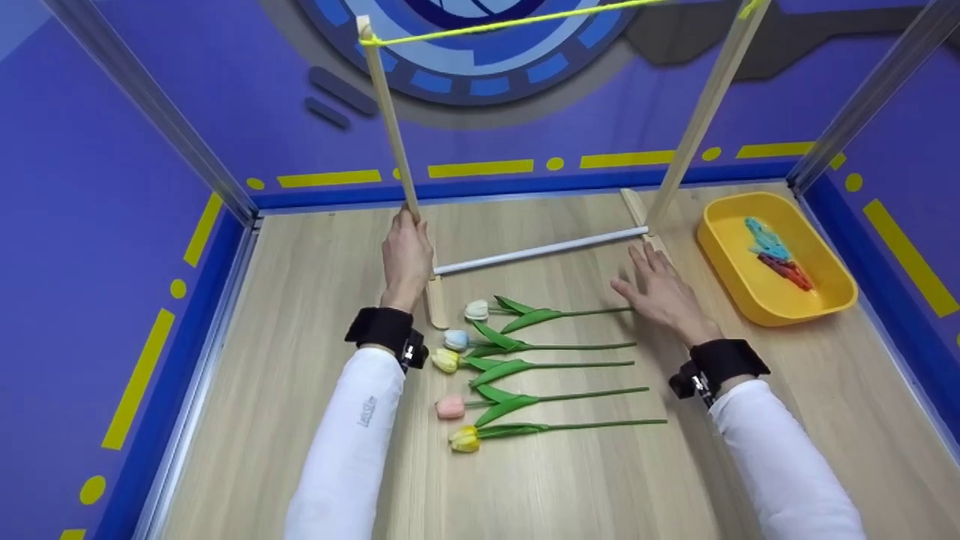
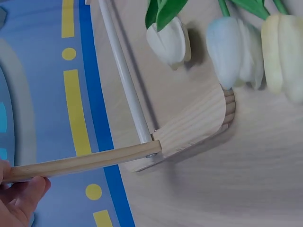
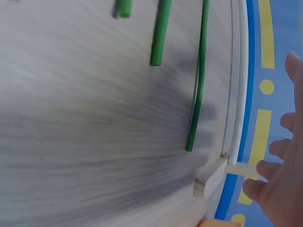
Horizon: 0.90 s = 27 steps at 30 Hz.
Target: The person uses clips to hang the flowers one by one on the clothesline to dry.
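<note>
My left hand point(image 1: 407, 259) grips the left wooden post point(image 1: 390, 124) low down; in the left wrist view the thumb and fingers point(image 2: 29, 196) close round it. A white rod point(image 1: 540, 250) joins this post to the right wooden post point(image 1: 705, 112), and a yellow cord point(image 1: 510, 27) runs between their tops. My right hand point(image 1: 664, 292) has its fingers spread and holds nothing, near the right post's wooden foot point(image 3: 210, 178). It overlaps the stem end of the white tulip point(image 1: 476, 310) in the head view.
Below the rod lie a blue tulip point(image 1: 455, 340), a pink tulip point(image 1: 451, 407) and yellow tulips, stems to the right. A yellow tub point(image 1: 739, 289) at the right holds teal and red clips point(image 1: 784, 270). Blue panels point(image 1: 480, 142) enclose the wooden tabletop.
</note>
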Each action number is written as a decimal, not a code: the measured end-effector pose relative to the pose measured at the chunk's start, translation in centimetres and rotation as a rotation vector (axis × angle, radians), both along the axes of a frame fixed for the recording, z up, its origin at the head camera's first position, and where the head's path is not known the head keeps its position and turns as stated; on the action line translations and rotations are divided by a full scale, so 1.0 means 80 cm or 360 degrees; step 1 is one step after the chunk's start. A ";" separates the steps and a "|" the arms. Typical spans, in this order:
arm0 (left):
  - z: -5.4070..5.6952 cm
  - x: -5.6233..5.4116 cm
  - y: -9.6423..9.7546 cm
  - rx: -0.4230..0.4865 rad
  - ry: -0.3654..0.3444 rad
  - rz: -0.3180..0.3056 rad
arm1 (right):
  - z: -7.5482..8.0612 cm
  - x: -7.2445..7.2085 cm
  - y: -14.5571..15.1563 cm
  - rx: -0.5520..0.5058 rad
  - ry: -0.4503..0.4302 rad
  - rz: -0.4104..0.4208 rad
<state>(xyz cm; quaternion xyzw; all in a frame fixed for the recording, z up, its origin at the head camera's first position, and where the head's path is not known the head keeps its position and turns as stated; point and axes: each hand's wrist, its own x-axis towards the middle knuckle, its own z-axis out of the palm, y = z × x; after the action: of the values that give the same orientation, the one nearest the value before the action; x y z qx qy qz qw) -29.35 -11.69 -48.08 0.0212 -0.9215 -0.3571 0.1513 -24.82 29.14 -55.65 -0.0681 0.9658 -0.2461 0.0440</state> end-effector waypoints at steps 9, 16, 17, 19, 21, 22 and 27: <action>0.005 0.000 -0.020 0.0022 -0.0054 0.0026 | 0.029 -0.019 0.009 -0.0414 0.0091 -0.0289; 0.010 -0.001 -0.019 0.0014 -0.0070 0.0041 | 0.087 -0.054 0.017 -0.0941 0.0079 -0.0538; 0.010 -0.001 -0.019 0.0003 -0.0073 0.0046 | 0.093 -0.060 0.018 -0.0983 0.0078 -0.0548; 0.011 -0.001 -0.018 -0.0018 -0.0084 0.0050 | 0.104 -0.071 0.018 -0.1069 0.0051 -0.0553; 0.011 -0.001 -0.018 -0.0028 -0.0093 0.0047 | 0.113 -0.082 0.018 -0.1142 0.0049 -0.0553; 0.011 -0.001 -0.018 -0.0031 -0.0097 0.0044 | 0.116 -0.086 0.017 -0.1164 0.0057 -0.0547; 0.010 0.000 -0.018 -0.0023 -0.0095 0.0042 | 0.125 -0.098 0.013 -0.1210 0.0147 -0.0512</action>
<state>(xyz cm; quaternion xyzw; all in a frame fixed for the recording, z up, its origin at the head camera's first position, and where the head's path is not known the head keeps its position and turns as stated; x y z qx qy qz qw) -29.39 -13.15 -47.27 0.0431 -0.9278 -0.3477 0.1285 -32.69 30.20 -45.68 0.0614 0.8054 -0.5858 -0.0669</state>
